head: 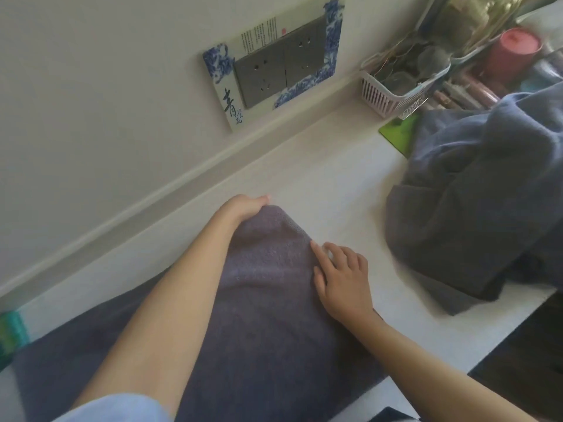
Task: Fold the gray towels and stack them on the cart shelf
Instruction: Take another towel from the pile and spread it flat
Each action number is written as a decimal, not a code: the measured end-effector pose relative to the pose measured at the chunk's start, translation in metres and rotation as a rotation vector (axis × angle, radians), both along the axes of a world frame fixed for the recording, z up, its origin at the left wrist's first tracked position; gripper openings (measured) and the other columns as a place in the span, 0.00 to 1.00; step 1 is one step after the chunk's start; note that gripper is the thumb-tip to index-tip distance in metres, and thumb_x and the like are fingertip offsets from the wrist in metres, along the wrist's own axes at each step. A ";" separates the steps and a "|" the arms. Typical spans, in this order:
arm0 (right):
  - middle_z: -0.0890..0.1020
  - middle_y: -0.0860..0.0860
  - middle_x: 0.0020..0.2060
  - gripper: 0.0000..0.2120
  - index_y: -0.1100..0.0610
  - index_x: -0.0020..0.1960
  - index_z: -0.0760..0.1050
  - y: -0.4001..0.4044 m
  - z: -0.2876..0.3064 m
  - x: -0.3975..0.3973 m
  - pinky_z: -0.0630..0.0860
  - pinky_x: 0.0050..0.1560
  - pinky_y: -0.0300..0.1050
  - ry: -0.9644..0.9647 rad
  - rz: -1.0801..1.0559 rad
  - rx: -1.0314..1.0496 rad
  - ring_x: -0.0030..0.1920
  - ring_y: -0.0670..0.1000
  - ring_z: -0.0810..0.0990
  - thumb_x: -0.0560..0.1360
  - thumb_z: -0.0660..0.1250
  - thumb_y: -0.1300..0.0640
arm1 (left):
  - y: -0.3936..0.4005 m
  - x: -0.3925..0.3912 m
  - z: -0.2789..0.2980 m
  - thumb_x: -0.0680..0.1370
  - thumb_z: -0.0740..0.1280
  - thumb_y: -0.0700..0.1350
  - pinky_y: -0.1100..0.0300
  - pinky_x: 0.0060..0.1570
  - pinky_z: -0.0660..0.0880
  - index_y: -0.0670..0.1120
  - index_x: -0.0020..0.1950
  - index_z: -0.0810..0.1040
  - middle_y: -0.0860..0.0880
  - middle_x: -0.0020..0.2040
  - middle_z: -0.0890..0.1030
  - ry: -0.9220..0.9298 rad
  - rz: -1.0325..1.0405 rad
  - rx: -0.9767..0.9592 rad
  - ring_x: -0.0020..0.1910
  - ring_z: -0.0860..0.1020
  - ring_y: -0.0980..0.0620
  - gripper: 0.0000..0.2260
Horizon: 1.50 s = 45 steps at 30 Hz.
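Left hand [243, 205] grips gray towel's [268, 300] far corner; right hand [341, 278] touches its edge

This is a home, likely a bathroom or dressing corner. A pale bench [320, 166] runs along a plain wall beyond the hands. On that wall, up and ahead of the hands, a double gray power socket [278, 70] sits in a blue-and-white porcelain-style frame [227, 95] bearing calligraphy. Far to the right of the hands, a pink slatted plastic basket [393, 95] of small personal items, a pink candle [511, 53] and a heap of gray towels [481, 190] crowd the bench.
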State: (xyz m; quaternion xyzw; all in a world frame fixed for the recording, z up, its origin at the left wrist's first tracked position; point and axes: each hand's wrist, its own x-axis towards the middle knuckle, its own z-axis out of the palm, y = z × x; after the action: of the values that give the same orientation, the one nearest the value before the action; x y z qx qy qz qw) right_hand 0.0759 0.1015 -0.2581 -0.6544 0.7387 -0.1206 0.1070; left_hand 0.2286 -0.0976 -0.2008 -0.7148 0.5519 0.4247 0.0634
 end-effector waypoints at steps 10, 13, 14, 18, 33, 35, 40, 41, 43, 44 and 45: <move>0.76 0.52 0.57 0.24 0.55 0.70 0.67 0.002 -0.002 0.000 0.62 0.58 0.50 0.002 -0.068 -0.031 0.56 0.54 0.70 0.76 0.54 0.50 | 0.007 -0.031 -0.001 0.78 0.65 0.53 0.54 0.53 0.69 0.45 0.54 0.80 0.43 0.55 0.77 0.045 -0.262 -0.656 0.55 0.75 0.42 0.13; 0.77 0.54 0.55 0.24 0.57 0.67 0.71 0.001 -0.003 -0.001 0.62 0.58 0.51 0.027 -0.134 -0.047 0.55 0.55 0.70 0.74 0.54 0.51 | 0.012 -0.024 -0.023 0.78 0.62 0.56 0.51 0.61 0.64 0.46 0.63 0.73 0.43 0.64 0.71 -0.021 -0.255 -0.512 0.63 0.70 0.43 0.18; 0.77 0.54 0.55 0.24 0.58 0.66 0.72 0.001 -0.004 -0.001 0.62 0.57 0.51 0.031 -0.150 -0.043 0.54 0.55 0.70 0.73 0.54 0.52 | 0.012 -0.017 -0.028 0.79 0.61 0.55 0.50 0.63 0.63 0.46 0.65 0.71 0.43 0.65 0.70 -0.047 -0.278 -0.512 0.65 0.68 0.43 0.19; 0.78 0.59 0.52 0.27 0.62 0.63 0.74 -0.016 0.006 0.001 0.61 0.54 0.52 -0.038 -0.227 0.011 0.51 0.61 0.74 0.66 0.55 0.56 | 0.024 0.018 -0.036 0.80 0.60 0.54 0.48 0.63 0.61 0.46 0.68 0.69 0.43 0.66 0.69 -0.177 -0.385 -0.555 0.65 0.66 0.41 0.20; 0.80 0.55 0.43 0.12 0.61 0.52 0.78 -0.185 0.052 0.023 0.71 0.38 0.36 -0.854 -0.254 0.399 0.42 0.52 0.78 0.76 0.66 0.52 | 0.031 0.055 -0.022 0.76 0.66 0.55 0.56 0.43 0.69 0.52 0.44 0.68 0.52 0.43 0.76 0.156 -0.278 -0.456 0.45 0.75 0.48 0.10; 0.79 0.53 0.36 0.06 0.59 0.45 0.77 -0.182 0.064 0.020 0.73 0.31 0.33 -1.110 -0.214 0.423 0.36 0.50 0.77 0.76 0.67 0.57 | 0.025 0.057 -0.020 0.76 0.65 0.58 0.54 0.48 0.71 0.53 0.43 0.70 0.54 0.42 0.78 0.259 -0.237 -0.386 0.45 0.76 0.50 0.10; 0.80 0.50 0.36 0.05 0.55 0.42 0.77 -0.182 0.086 0.002 0.74 0.43 0.39 -1.077 0.099 0.349 0.39 0.48 0.78 0.76 0.67 0.61 | 0.014 0.058 -0.012 0.80 0.61 0.53 0.58 0.42 0.68 0.53 0.39 0.71 0.57 0.35 0.74 0.486 -0.102 -0.250 0.35 0.71 0.57 0.11; 0.82 0.49 0.37 0.06 0.53 0.42 0.78 -0.184 0.091 -0.001 0.73 0.45 0.40 -0.951 0.155 0.347 0.41 0.48 0.78 0.76 0.67 0.61 | 0.015 0.062 -0.013 0.80 0.61 0.53 0.58 0.42 0.68 0.53 0.39 0.71 0.56 0.36 0.74 0.469 -0.127 -0.245 0.36 0.71 0.55 0.10; 0.83 0.46 0.40 0.08 0.49 0.43 0.79 -0.187 0.097 -0.009 0.72 0.45 0.36 -0.700 0.242 0.347 0.43 0.48 0.79 0.76 0.66 0.61 | 0.018 0.070 -0.016 0.80 0.60 0.52 0.57 0.44 0.69 0.54 0.40 0.71 0.53 0.38 0.75 0.416 -0.194 -0.224 0.39 0.72 0.52 0.09; 0.82 0.45 0.42 0.08 0.49 0.44 0.79 -0.189 0.099 -0.011 0.71 0.43 0.32 -0.589 0.276 0.337 0.43 0.47 0.79 0.76 0.66 0.61 | 0.021 0.076 -0.018 0.80 0.60 0.53 0.57 0.45 0.69 0.54 0.42 0.71 0.52 0.40 0.77 0.378 -0.228 -0.216 0.41 0.74 0.51 0.08; 0.82 0.45 0.43 0.08 0.49 0.44 0.80 -0.191 0.099 -0.014 0.70 0.42 0.31 -0.501 0.291 0.320 0.44 0.46 0.77 0.76 0.66 0.62 | 0.025 0.082 -0.020 0.80 0.60 0.53 0.56 0.47 0.70 0.53 0.45 0.71 0.51 0.43 0.78 0.325 -0.265 -0.218 0.43 0.75 0.50 0.07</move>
State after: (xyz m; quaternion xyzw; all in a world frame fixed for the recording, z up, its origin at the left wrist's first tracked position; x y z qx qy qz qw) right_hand 0.0618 -0.0890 -0.1596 -0.6779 0.5980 -0.1438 0.4027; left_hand 0.3108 -0.0721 -0.2204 -0.5610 0.6865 0.4600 -0.0487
